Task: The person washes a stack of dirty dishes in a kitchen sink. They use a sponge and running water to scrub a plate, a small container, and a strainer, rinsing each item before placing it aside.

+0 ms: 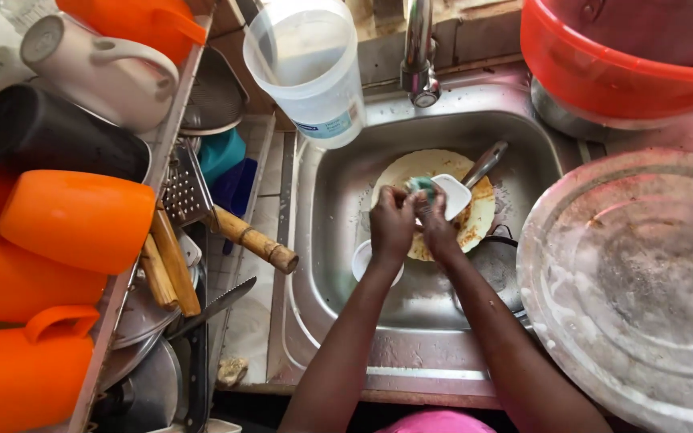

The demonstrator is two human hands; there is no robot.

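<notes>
Steel sink (338, 265) with dirty plate (479, 216)

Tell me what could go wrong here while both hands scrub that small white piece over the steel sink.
The soapy small white piece, pinched by the left hand and right hand, might slip onto the soiled cream plate below. The clear plastic jug leans over the steel sink's rim and could tip in.

Bright even light, glare on sink (515, 120) steel, edges bowed, slight softness
</notes>
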